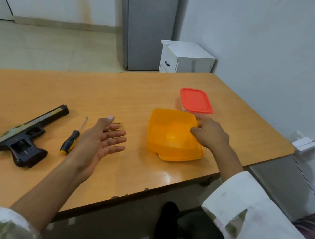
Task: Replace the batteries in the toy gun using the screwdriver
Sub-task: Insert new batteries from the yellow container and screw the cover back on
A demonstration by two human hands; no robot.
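A black toy gun (23,136) lies on its side at the left of the wooden table (116,96), its grip compartment uncovered. Just right of it rests a screwdriver (72,138) with a black and yellow handle, tip pointing away from me. My left hand (100,142) hovers open, palm up, beside the screwdriver and holds nothing. My right hand (210,133) is closed at the right rim of an orange container (169,132), fingertips pinched on something small and pale that I cannot make out.
The orange container sits on its lid (182,157). Behind it stands a clear box with a red lid (196,100). A white cabinet (185,57) and a grey fridge stand beyond the table's far edge. A white adapter hangs off the right corner.
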